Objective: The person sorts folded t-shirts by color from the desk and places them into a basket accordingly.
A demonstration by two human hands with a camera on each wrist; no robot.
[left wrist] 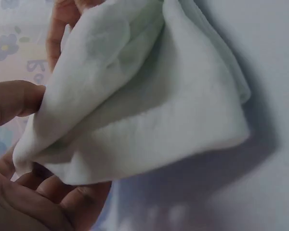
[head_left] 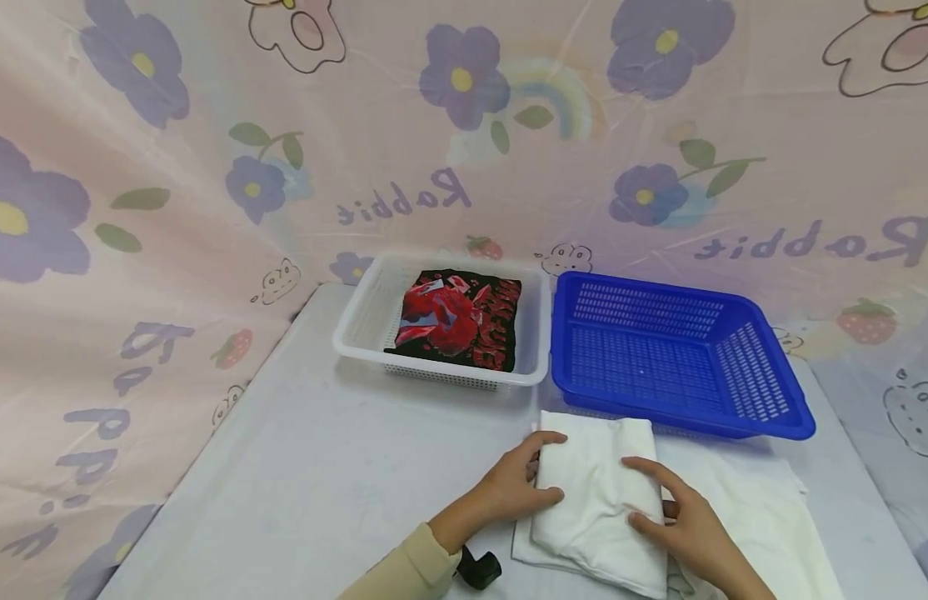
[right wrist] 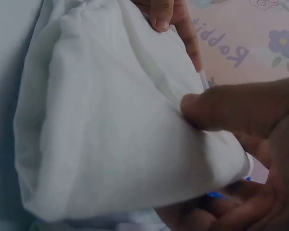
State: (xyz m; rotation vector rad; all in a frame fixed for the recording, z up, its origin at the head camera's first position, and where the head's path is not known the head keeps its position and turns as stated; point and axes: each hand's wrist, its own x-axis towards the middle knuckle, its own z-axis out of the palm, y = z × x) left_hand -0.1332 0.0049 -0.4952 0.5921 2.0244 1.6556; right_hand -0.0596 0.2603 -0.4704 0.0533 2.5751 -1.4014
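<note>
Left hand (head_left: pixel 512 487) and right hand (head_left: pixel 689 517) pinch opposite sides of a folded white cloth (head_left: pixel 595 508) above a pale surface (head_left: pixel 284 483), thumbs over the top and other fingers tucked beneath. Seen from both wrists, the cloth hangs in several soft layers between the two hands, its folds creased and rounded; the left wrist's view catches its shadow on the surface alongside. A second white cloth (head_left: pixel 764 508) lies spread at the right, partly behind the right hand and forearm. Just beyond the folded cloth sits a blue basket (head_left: pixel 685 423), its sides and base slotted. Close beside that, on the left, stands a white basket (head_left: pixel 347 333) holding a black garment (head_left: pixel 456 321), folded, with a bold red print facing up. A beige sleeve (head_left: pixel 407 562) covers the left forearm, and next to it is a small black object (head_left: pixel 479 571), too little of it showing to identify. Pink drapes (head_left: pixel 389 142) printed with purple flowers, strawberries and reversed "Rabbit" lettering rise behind the baskets.
</note>
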